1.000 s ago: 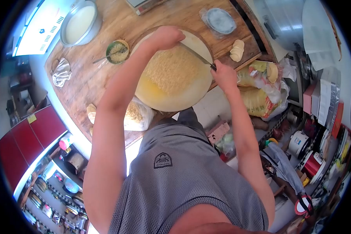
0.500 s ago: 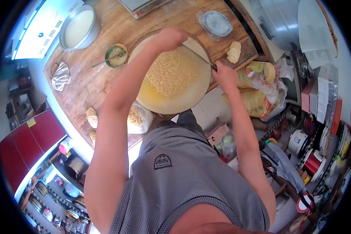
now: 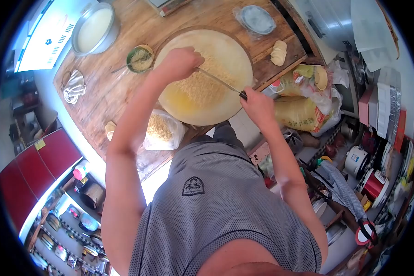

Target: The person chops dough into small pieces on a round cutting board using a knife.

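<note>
A round board [image 3: 232, 43] bears a broad layer of finely chopped, pale yellow crumbs [image 3: 207, 85]. Across them runs a long knife [image 3: 220, 81], its narrow metal blade slanting down to a dark handle. My right hand [image 3: 258, 108] is closed around that handle at the board's right edge. At the blade's other end, my left hand [image 3: 181, 63] is closed over the tip, above the upper left of the crumbs; its fingertips are partly hidden. Near the board's lower left lies a clear plastic bag [image 3: 174, 140] with more crumbs in it, partly behind my left forearm.
On the wooden table [image 3: 96, 96] stand a green bowl [image 3: 140, 58] with a spoon, a large pot [image 3: 95, 30] of whitish content and a crumpled cloth [image 3: 74, 86]. Right of the board are pale dough pieces [image 3: 278, 53] and a wrapped dish [image 3: 257, 20]. Filled sacks [image 3: 299, 112] stand beside the table.
Both hands and the knife have moved toward my body across the board, the left hand also leftward. The chopped layer's lower edge looks less spread out, and the view has shifted slightly.
</note>
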Motion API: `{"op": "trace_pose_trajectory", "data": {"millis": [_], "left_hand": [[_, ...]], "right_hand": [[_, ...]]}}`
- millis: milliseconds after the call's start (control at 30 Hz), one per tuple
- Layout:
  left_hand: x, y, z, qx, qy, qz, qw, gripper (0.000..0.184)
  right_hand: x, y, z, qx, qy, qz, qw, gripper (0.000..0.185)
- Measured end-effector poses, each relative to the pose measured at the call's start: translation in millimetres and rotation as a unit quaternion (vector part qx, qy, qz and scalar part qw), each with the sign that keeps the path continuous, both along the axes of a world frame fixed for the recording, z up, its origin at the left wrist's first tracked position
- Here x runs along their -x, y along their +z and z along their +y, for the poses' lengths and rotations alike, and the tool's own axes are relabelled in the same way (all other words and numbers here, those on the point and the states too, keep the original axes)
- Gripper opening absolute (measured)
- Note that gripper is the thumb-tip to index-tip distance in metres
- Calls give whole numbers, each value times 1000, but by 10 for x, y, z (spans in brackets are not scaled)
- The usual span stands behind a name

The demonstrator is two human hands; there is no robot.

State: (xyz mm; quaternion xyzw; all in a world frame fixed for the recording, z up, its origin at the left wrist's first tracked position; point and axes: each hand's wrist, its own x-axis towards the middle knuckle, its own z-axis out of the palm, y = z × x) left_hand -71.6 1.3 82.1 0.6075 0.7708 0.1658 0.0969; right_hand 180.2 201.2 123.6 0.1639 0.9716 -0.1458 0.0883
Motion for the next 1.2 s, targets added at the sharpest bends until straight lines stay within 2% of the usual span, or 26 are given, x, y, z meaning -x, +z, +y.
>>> {"op": "trace_pose_trajectory", "data": {"millis": [67,167,233,300,367,433,500,600,667,800,967,1033,1100,1200], "left_hand": [[-7,-171,-45,3,-2,-13,1000,19],[-42,-203,-76,2,8,-9,1000,18],[-80,-56,-122,-17,35,-17,999,19],[-99,-124,-163,-3,31,-25,999,19],[-118,-182,-209,11,29,-31,999,19],[-122,-127,-249,-24,24,-20,999,21],[-227,-7,-361,-11,35,-28,999,22],[-220,-55,-396,-10,33,-19,999,23],[-165,-140,-440,-15,29,-5,999,24],[-291,-4,-527,-26,42,-5,999,20],[-291,-124,-574,-29,37,-18,999,18],[-349,-37,-611,-29,53,1,998,17],[-386,175,-666,-16,46,-1,999,17],[-538,248,-873,25,33,-19,999,17]], "right_hand": [[46,-180,-20,-5,8,-9,1000,20],[36,-146,-1,-14,16,0,1000,20],[42,-96,-6,-18,24,20,999,20],[-19,-83,-99,-4,28,-4,1000,20],[-23,-233,-105,-8,31,-10,999,20],[44,-155,-149,-10,37,-17,999,21],[-20,28,-193,-6,34,-29,999,20],[-49,-252,-298,30,24,-18,999,19],[-49,-277,-253,14,39,-4,999,20],[-132,-145,-343,-5,41,-11,999,21],[-72,-377,-317,-4,60,25,998,19],[-147,-230,-363,4,63,39,997,19],[-200,-12,-453,9,62,-4,998,20],[-367,-33,-642,50,69,-23,996,21]]}}
